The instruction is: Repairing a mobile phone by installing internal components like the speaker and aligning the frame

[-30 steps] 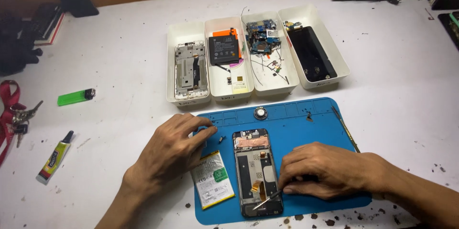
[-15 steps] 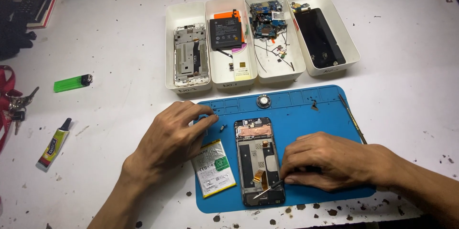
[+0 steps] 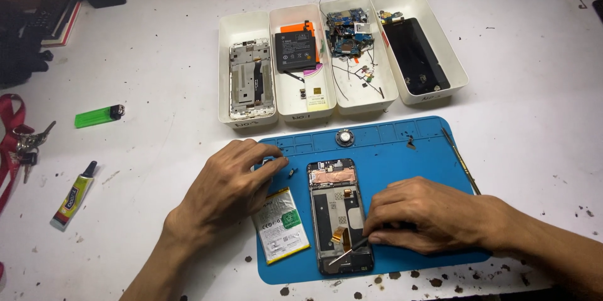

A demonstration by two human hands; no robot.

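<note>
- The right hand [image 3: 427, 213] lies palm down on the blue mat [image 3: 408, 163], fingers curled in and pinched on a thin dark tool [image 3: 352, 249] whose tip points away from the fingertips toward the lower end of the opened phone [image 3: 339, 216].
- The opened phone lies flat on the mat just left of the right hand, back cover off, with copper foil at its top end and an orange flex strip near the tool tip.
- The left hand [image 3: 232, 185] rests at the mat's left edge, fingers bent and close together, thumb and forefinger nipped around something very small; what it is cannot be told.
- A small dark part [image 3: 291, 172] lies on the mat just beyond the left hand's fingertips, between that hand and the phone.
- A flat battery [image 3: 281, 225] with a white and green label lies just under the left hand's thumb side, beside the phone.
- A round silver part [image 3: 344, 138] sits on the mat beyond both hands.
- Four white trays [image 3: 248, 24] stand in a row on the bench [image 3: 157, 75] farther out, holding a phone frame, a dark battery, circuit boards and a black screen.
- Left of the left hand, well apart, lie a green lighter [image 3: 98, 115], a glue tube [image 3: 73, 194] and keys [image 3: 25, 144] on a red strap.
- A slim metal tool [image 3: 460, 161] lies along the mat's edge beyond the right wrist.
</note>
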